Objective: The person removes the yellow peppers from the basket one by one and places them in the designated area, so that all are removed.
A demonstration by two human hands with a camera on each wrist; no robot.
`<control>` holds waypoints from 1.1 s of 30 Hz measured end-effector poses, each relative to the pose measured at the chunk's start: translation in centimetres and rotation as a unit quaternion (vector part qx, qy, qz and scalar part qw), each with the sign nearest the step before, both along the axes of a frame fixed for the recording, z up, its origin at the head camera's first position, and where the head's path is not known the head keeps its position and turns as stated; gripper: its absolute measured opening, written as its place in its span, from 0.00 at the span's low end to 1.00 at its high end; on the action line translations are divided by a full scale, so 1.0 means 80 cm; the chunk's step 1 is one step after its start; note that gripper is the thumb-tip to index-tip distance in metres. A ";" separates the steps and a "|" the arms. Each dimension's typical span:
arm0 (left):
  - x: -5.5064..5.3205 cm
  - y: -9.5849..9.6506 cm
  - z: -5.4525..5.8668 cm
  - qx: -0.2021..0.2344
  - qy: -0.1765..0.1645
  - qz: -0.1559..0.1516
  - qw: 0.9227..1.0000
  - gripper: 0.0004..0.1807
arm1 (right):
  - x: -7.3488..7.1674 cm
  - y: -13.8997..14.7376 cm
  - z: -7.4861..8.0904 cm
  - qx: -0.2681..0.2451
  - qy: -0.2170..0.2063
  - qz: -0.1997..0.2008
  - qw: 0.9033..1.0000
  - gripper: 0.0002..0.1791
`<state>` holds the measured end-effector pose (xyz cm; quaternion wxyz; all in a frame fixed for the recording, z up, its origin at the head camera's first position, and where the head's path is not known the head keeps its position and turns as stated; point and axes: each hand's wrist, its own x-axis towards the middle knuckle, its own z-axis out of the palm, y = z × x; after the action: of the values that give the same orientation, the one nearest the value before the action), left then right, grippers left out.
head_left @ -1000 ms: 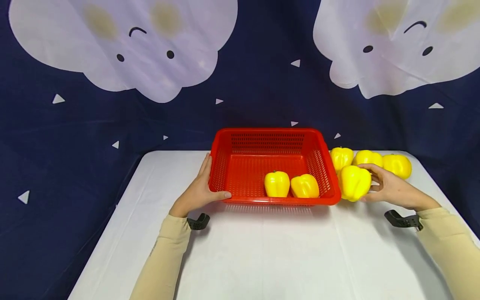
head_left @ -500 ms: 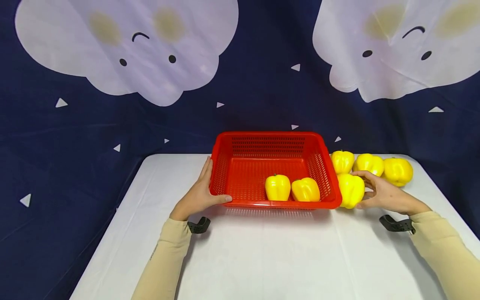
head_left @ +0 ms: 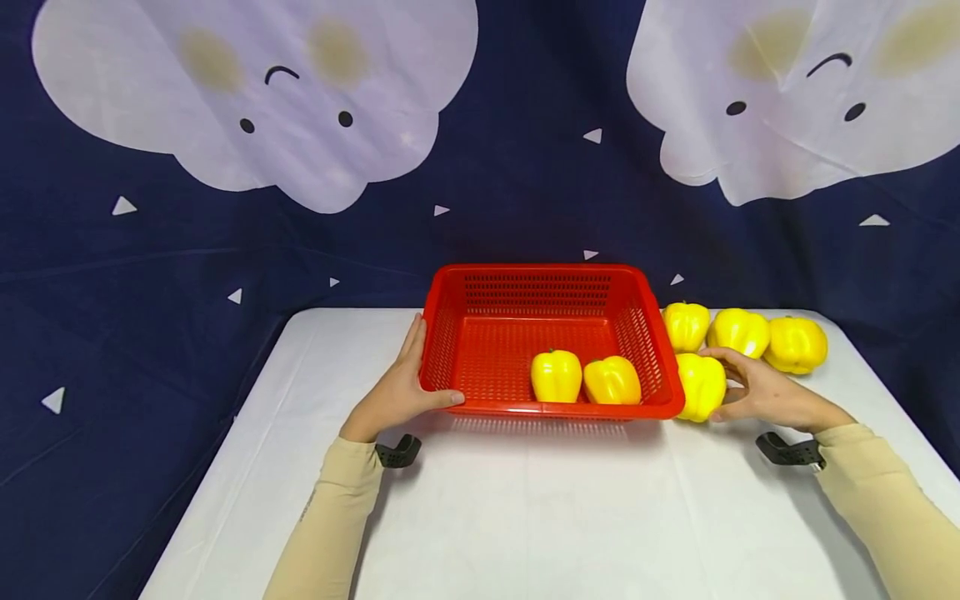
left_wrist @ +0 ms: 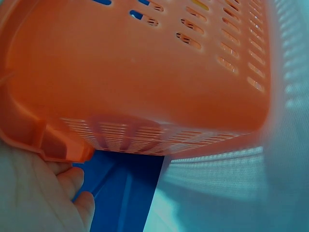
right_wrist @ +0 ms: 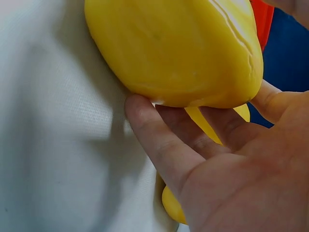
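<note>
My left hand (head_left: 401,387) grips the left front corner of a red plastic basket (head_left: 540,408), thumb over the front rim and fingers along the side. In the left wrist view, its fingertips (left_wrist: 72,179) show just beneath the rim. Inside the basket, two yellow bell peppers, one upright (head_left: 556,377) and one tilted (head_left: 612,381), sit at the front right. My right hand (head_left: 772,392) holds another yellow bell pepper (head_left: 701,387) against the outside of the basket's right wall. The right wrist view shows fingers touching one end of this pepper (right_wrist: 174,53).
Three more yellow bell peppers stand behind the right hand: one by the basket (head_left: 686,326), one in the middle (head_left: 739,332) and one at the right (head_left: 797,344). A white-covered table (head_left: 562,517) lies beneath, with a dark blue cloud-print cloth (head_left: 525,183) behind.
My right hand has moved the bell pepper left and a little down, right up to the basket's side. The left hand keeps its grip on the basket. The head view has tilted slightly.
</note>
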<state>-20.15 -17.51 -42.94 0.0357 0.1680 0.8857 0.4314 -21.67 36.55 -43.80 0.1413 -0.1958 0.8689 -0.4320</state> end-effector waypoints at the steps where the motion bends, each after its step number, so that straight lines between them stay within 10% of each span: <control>1: 0.000 0.000 0.000 0.001 0.002 -0.001 1.000 0.70 | 0.000 0.001 0.001 0.000 -0.001 0.001 1.000 0.52; 19: 0.002 0.001 0.000 0.006 0.005 -0.001 1.000 0.72 | 0.003 0.005 0.002 -0.013 -0.006 0.005 1.000 0.54; 33: 0.003 0.000 -0.001 0.005 0.017 -0.003 1.000 0.70 | 0.011 0.002 0.049 -0.062 0.120 -0.007 0.991 0.45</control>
<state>-19.92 -17.53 -43.06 0.0208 0.1778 0.8835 0.4328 -20.77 36.74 -39.86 0.0202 -0.2483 0.8527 -0.4591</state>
